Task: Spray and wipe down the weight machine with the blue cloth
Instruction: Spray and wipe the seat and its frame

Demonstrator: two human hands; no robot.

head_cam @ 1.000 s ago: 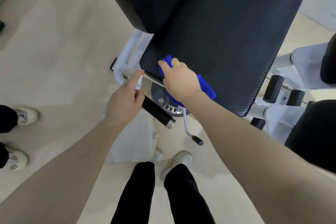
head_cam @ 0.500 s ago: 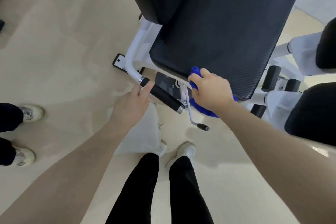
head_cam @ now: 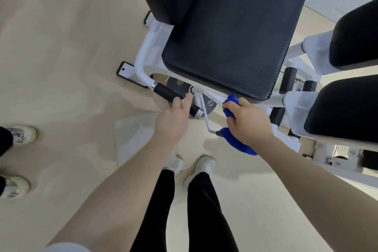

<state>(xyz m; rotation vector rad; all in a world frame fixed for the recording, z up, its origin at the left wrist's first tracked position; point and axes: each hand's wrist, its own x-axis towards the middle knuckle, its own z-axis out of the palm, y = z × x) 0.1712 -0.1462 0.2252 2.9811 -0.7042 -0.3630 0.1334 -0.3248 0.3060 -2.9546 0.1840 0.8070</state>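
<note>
The weight machine's black seat pad fills the upper middle, on a white frame. My right hand grips the blue cloth bunched below the pad's near edge, beside a thin white lever. The cloth's upper end touches the white frame under the seat. My left hand rests with straight fingers on the black handle grip at the seat's left corner. No spray bottle is in view.
More black pads on white frame parts stand at the right. My legs and white shoes are below the seat. Another person's shoes stand on the beige floor at the left edge.
My right hand slid the cloth along the seat's near edge from the left corner to the right. My left hand moved up onto the black handle grip.
</note>
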